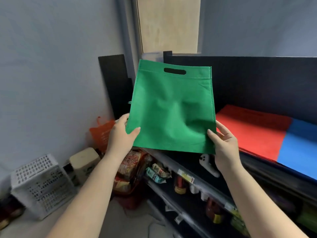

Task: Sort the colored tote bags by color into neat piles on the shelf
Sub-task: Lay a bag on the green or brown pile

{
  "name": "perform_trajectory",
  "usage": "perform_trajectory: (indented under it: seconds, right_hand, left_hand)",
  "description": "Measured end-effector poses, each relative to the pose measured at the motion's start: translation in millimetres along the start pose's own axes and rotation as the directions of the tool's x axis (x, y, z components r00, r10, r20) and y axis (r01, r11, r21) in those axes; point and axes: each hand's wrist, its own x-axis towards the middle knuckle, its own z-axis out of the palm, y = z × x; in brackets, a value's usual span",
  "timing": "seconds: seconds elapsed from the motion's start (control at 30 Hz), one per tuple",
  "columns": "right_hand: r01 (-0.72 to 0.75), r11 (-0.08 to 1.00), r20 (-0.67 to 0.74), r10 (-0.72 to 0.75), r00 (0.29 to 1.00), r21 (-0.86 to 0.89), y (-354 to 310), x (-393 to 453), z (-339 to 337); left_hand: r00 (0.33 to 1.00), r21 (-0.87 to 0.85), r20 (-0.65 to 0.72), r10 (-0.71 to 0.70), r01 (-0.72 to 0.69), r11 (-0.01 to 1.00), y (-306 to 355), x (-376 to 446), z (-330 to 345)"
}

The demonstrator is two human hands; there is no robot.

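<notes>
A flat green tote bag (171, 109) with a cut-out handle slot at its top is held up in front of me, above the left end of the black shelf (267, 170). My left hand (121, 134) pinches its lower left corner, thumb on the front. My right hand (224, 145) pinches the lower right corner the same way. On the shelf top to the right lies a red pile of bags (253, 131), and a blue pile (301, 150) lies beside it at the far right, overlapping its edge.
Lower shelf levels hold snack packets (157, 172) and jars (214, 212). On the floor to the left stand a white perforated crate (41, 184), a cream container (84, 162) and an orange bag (101, 133). A black board (115, 83) leans against the wall.
</notes>
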Motion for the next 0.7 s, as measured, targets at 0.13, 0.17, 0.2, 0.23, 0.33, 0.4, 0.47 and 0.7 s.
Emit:
perform_trajectory:
  seconds: [0.13,0.17,0.2,0.23,0.33,0.4,0.47,0.7]
  right_hand:
    - [0.027,0.997,0.055,-0.023,0.998,-0.073,35,26,41]
    - [0.037,0.995,0.068,-0.03,0.997,-0.092,44,34,49]
    - [0.046,0.993,0.076,-0.038,0.996,-0.112,53,43,58]
    - [0.056,0.99,0.079,-0.046,0.996,-0.13,62,52,65]
    - [0.075,0.984,0.088,-0.062,0.994,-0.16,90,83,81]
    - [0.076,0.979,0.088,-0.061,0.994,-0.187,105,106,91]
    - [0.075,0.97,0.078,-0.058,0.995,-0.231,117,130,98]
    - [0.074,0.926,0.028,-0.068,0.997,-0.37,150,196,117]
  left_hand:
    - [0.998,0.015,-0.06,-0.017,0.018,1.0,-39,19,-22]
    - [0.997,0.022,-0.076,-0.021,0.023,0.999,-48,25,-25]
    - [0.995,0.023,-0.09,-0.029,0.031,0.999,-56,32,-28]
    - [0.995,0.017,-0.097,-0.038,0.039,0.999,-64,40,-29]
    - [0.993,-0.01,-0.098,-0.057,0.057,0.998,-86,71,-26]
    - [0.993,-0.011,-0.105,-0.062,0.061,0.998,-100,95,-20]
    - [0.992,0.015,-0.109,-0.059,0.061,0.998,-112,120,-12]
    - [0.995,0.042,-0.073,-0.063,0.066,0.997,-159,199,18]
